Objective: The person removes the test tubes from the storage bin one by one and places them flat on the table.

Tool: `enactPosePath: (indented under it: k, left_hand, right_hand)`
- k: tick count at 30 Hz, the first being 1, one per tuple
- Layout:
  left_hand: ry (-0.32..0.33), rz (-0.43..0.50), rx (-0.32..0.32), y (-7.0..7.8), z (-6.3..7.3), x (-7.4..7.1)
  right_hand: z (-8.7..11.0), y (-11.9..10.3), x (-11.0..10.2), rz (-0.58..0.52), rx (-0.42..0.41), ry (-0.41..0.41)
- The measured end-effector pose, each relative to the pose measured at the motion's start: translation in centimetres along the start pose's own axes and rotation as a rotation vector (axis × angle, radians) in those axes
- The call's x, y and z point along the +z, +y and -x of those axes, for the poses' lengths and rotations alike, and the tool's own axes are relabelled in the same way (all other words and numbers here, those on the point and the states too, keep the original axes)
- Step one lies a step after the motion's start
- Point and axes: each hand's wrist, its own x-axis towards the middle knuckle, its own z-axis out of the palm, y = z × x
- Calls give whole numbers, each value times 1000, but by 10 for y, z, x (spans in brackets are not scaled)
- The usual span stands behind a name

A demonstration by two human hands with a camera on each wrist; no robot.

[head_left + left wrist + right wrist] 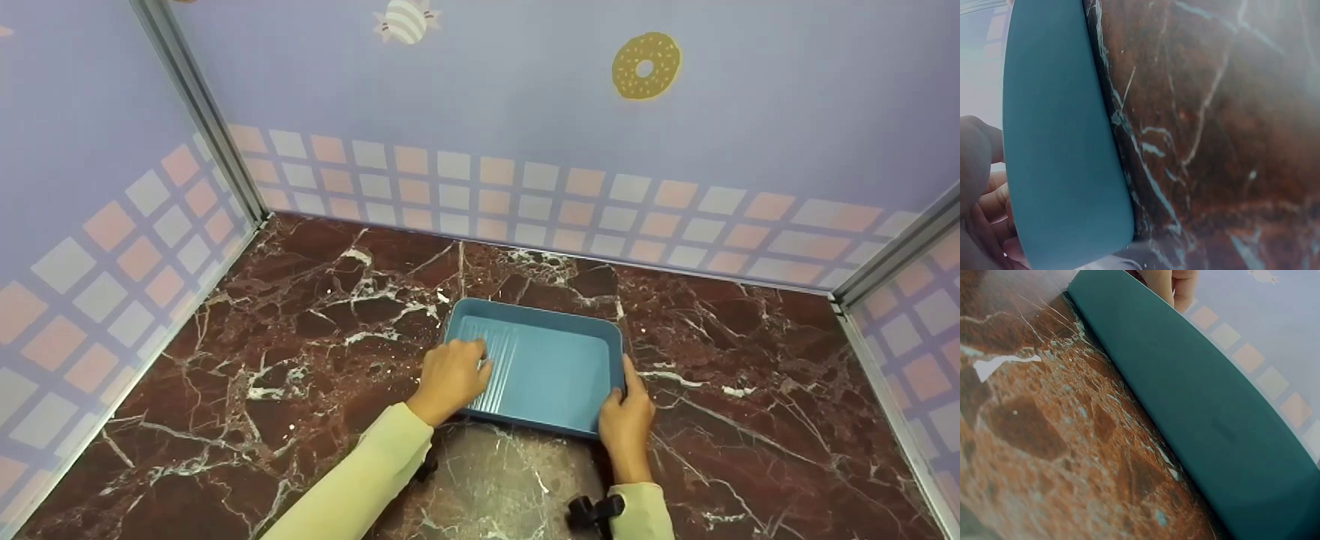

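Observation:
A blue rectangular tray (562,360) with raised ribs along its left part lies on the marbled surface. My right hand (628,420) grips its right side, thumb over the rim and fingers along the outer wall. Over the ribbed part, my left hand (450,379) reaches in across the near left corner with its fingers curled; nothing shows in it. The left wrist view has the tray's outer wall (1061,140) up close, with curled fingers behind it. From the right wrist, the long near wall (1185,382) shows, and fingers (1182,287) of the left hand appear past the rim.
Dark red marbled surface (337,450) with white veins runs under the tray. Lilac walls with printed squares (495,195) enclose it at the back, left and right. A black wrist mount (592,512) sits at the right sleeve.

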Motion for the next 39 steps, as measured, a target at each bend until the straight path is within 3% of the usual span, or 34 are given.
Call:
enactPosePath:
  k: [8,16,23,39]
  left_hand:
    - [-29,-10,-14,3,0,2]
    - [-15,-33,-2,4,1,6]
    - [-66,-41,-18,6,0,9]
    - [-100,-59,-42,12,-1,16]
  right_hand:
    - [0,0,0,3,3,10]
    - [0,1,0,-15,-16,15]
    - [1,1,0,-18,-9,2]
    - [-2,1,1,-2,8,22]
